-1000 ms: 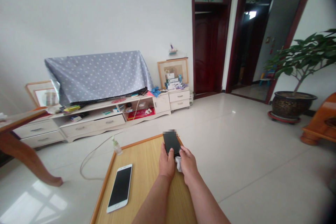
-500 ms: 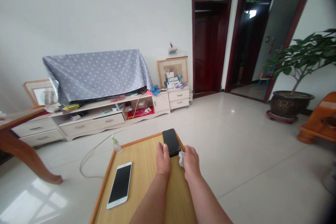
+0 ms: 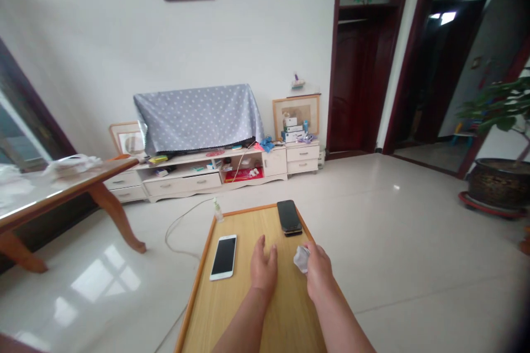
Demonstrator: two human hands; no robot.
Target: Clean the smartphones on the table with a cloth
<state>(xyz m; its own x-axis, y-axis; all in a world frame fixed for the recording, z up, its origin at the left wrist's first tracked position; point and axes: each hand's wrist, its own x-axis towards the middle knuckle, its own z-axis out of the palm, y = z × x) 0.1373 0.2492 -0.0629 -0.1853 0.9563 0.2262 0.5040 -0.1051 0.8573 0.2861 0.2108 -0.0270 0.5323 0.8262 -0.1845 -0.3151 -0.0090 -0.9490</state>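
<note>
My left hand [image 3: 264, 266] hovers over the middle of the wooden table [image 3: 244, 309], its fingers apart and nothing in it. A crumpled pale grey cloth [image 3: 302, 259] is pinched in my right hand [image 3: 319, 268], near the table's right edge. Beyond both hands, a black phone [image 3: 289, 216] lies at the far right corner, with another dark flat thing partly showing beneath it. On the left side a white phone [image 3: 224, 257] rests with its dark screen up. A small clear bottle with a green pump top [image 3: 217, 210] stands at the far left corner.
A low white cabinet [image 3: 186, 183] runs along the wall, a spotted grey cloth [image 3: 199, 118] draped over what stands on it. At left is another wooden table [image 3: 120, 168] with curved legs. A cable [image 3: 170, 230] trails over the floor. A potted plant [image 3: 497, 190] stands at right.
Both hands have drawn back from the black phone toward me, the right one still holding the cloth. The left hand's fingers have spread apart. The view has turned left and up.
</note>
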